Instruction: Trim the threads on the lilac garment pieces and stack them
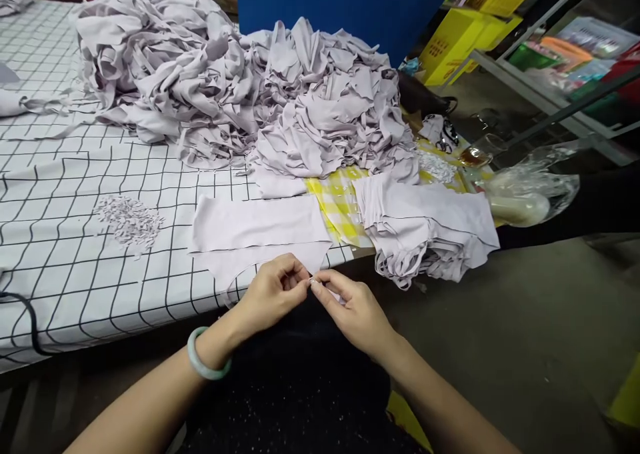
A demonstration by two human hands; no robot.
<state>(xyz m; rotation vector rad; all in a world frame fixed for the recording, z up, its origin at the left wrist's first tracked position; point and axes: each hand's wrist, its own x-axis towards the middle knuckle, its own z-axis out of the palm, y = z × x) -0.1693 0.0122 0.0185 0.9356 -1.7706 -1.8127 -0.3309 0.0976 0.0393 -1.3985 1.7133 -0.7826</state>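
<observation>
My left hand (278, 290), with a pale green bangle (209, 372) on its wrist, is closed in a pinch at the table's front edge. Its fingertips meet those of my right hand (353, 307), also pinched. Between the fingertips is a tiny whitish bit, too small to name. A scrap of pale lilac fabric (341, 299) shows under my right fingers. Just beyond both hands, a pale lilac cut fabric piece (260, 222) lies flat, its lower part and a thin strap hanging toward the edge. To the right, a stack of similar fabric pieces (435, 224) overhangs the table.
A large heap of lilac fabric (200, 74) covers the back of the checked tablecloth (60, 241). Small pale scraps (130, 224) lie in a pile at left, near a black cable (33, 324). At right are a plastic-wrapped bottle (520, 209), a glass (477, 153) and a metal rack (555, 111).
</observation>
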